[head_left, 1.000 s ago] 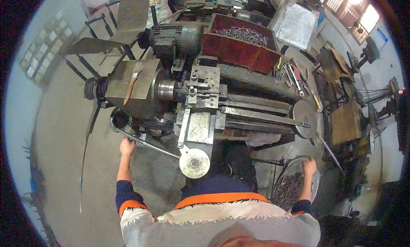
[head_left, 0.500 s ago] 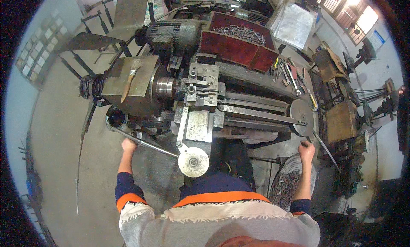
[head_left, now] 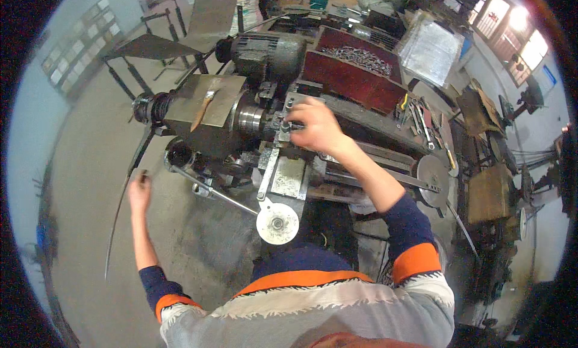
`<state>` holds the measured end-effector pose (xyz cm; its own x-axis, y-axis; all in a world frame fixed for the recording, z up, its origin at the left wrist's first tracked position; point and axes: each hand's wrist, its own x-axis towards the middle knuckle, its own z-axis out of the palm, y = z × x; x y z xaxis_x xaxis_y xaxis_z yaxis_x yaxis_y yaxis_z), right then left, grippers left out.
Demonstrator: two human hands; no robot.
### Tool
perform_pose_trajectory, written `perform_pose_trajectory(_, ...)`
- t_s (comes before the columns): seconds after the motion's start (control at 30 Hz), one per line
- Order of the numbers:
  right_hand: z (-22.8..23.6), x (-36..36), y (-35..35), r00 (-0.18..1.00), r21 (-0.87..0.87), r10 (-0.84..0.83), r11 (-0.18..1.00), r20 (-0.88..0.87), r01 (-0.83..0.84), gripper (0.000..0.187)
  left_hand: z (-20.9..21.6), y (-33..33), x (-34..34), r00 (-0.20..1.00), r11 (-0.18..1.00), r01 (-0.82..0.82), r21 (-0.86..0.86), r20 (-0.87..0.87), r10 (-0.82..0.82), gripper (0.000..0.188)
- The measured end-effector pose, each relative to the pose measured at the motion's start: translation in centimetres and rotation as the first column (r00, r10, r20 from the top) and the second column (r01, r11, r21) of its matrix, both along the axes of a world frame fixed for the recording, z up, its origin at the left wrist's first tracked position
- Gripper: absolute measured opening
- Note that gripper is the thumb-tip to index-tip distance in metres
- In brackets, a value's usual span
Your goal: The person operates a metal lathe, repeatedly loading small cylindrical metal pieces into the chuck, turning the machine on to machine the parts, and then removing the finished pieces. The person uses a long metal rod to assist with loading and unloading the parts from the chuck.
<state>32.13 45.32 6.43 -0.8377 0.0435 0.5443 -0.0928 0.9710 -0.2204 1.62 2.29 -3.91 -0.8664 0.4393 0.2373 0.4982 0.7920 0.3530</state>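
My right hand point(head_left: 314, 128) reaches over the small lathe's tool block point(head_left: 295, 101), just right of the steel spindle chuck point(head_left: 250, 120). Its fingers are bent together at the block's bolts and hide part of them; what they grip, if anything, I cannot make out. My left hand point(head_left: 140, 194) is off to the left of the machine, beside a long thin rod point(head_left: 120, 209). Its fingers are closed, with a small dark spot at the tips. A bar lever point(head_left: 223, 197) and a round pale disc point(head_left: 277, 223) lie between my arms.
A wooden-handled brush point(head_left: 203, 112) lies on the headstock's metal cover point(head_left: 226, 98). Behind stand a motor point(head_left: 268, 54) and a red tray point(head_left: 349, 80) of small metal parts. Wrenches point(head_left: 426, 128) lie at the right, near a round plate point(head_left: 433, 180) on the long bar.
My right hand has gone from beside the right-hand round plate up to the tool block. My left hand has left the bar lever's side and moved out to the left. The view has shifted slightly.
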Motion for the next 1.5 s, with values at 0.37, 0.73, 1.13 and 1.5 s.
perform_pose_trajectory(0.37, -0.2, -8.4, -2.9, 0.823, 0.166, -0.205, 0.977, 0.529, 0.137, 0.023, 2.8, -4.9, 6.3, 0.89, 0.869, -0.456, -0.191, -0.093, 0.447, 0.053)
perform_pose_trajectory(0.73, -1.2, -9.2, -3.0, 0.787, 0.236, -0.278, 0.956, 0.551, 0.173, 0.023, 1.6, -5.0, 6.1, 0.825, 0.784, -0.563, -0.262, -0.117, 0.553, 0.047)
perform_pose_trajectory(1.13, -1.4, -9.3, -3.1, 0.816, 0.252, -0.272, 0.954, 0.511, 0.16, 0.021, 2.2, -3.5, 9.3, 0.822, 0.821, -0.556, -0.131, -0.233, 0.519, 0.04)
perform_pose_trajectory(1.5, -0.3, -8.3, -3.5, 0.809, 0.354, -0.325, 0.922, 0.49, 0.156, 0.02, 2.6, -1.2, 12.5, 0.866, 0.866, -0.489, -0.106, -0.179, 0.467, 0.037)
